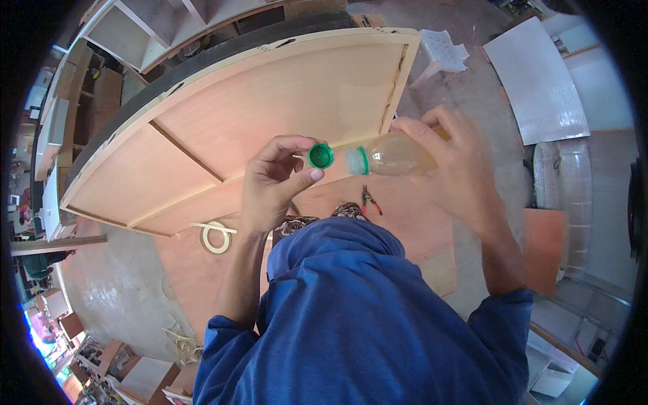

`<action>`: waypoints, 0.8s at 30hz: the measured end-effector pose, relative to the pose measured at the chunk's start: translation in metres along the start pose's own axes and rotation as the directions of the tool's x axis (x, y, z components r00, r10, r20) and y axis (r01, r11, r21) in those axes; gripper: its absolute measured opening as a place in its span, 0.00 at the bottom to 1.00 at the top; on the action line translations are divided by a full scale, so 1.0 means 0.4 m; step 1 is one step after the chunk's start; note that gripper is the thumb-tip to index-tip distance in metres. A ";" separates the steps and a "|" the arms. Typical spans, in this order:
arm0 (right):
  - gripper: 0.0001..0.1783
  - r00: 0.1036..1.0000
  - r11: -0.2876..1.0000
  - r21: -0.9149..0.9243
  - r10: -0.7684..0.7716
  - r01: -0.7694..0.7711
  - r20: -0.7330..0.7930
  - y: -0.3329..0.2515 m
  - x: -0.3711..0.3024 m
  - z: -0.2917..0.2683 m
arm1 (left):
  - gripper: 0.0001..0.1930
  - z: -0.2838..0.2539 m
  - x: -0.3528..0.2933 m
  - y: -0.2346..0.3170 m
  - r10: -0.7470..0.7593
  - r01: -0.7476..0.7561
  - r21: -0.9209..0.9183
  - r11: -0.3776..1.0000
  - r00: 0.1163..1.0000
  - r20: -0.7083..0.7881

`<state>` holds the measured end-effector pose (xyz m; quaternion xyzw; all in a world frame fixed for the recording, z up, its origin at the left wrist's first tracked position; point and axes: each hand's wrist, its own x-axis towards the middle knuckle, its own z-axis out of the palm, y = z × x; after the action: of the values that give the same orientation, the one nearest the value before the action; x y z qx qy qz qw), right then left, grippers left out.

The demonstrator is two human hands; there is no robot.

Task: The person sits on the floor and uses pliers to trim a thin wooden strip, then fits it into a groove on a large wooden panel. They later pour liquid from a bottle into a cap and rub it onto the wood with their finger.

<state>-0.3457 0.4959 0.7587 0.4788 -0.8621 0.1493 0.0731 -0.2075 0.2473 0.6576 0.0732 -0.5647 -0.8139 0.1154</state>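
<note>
A green screw cap (320,156) is pinched between the thumb and fingers of my left hand (277,177), its hollow inside showing. Just right of it, my right hand (459,165) is wrapped round a clear plastic bottle (399,154) of cloudy, pale yellowish liquid. The bottle lies tilted almost sideways, its uncapped neck with a green ring pointing at the cap. A small gap separates cap and neck. Behind both hands stands a large wooden framed panel (270,88) with a curved upper edge.
Red-handled pliers (370,201) and a roll of pale tape or edging strip (216,237) lie on a reddish wooden sheet (192,277) below. A white plastic stool (442,52) stands beyond the panel. At the right are a white board (536,81) and a plastic-wrapped stack (574,196).
</note>
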 end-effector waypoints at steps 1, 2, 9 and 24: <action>0.32 1.000 0.998 -0.052 -0.029 0.030 0.009 -0.022 0.025 -0.009 | 0.21 -0.020 0.002 0.008 0.020 -0.020 0.030 0.999 1.000 0.006; 0.32 0.999 0.996 -0.082 -0.038 0.039 0.025 -0.046 0.053 -0.018 | 0.21 -0.041 0.003 0.015 0.041 -0.041 0.055 0.998 0.999 0.009; 0.37 0.985 0.924 -0.350 -0.114 0.153 0.128 -0.200 0.215 -0.063 | 0.23 -0.154 0.028 0.048 0.120 -0.125 0.114 0.986 0.991 0.053; 0.39 0.970 0.787 -0.574 -0.128 0.227 0.209 -0.416 0.380 -0.071 | 0.20 -0.303 0.030 0.127 0.239 -0.250 0.210 0.945 0.968 0.076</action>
<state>-0.2860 0.3005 0.8574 0.5212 -0.8193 -0.1740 0.1642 -0.1836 0.1176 0.6628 -0.0053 -0.6577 -0.7281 0.1929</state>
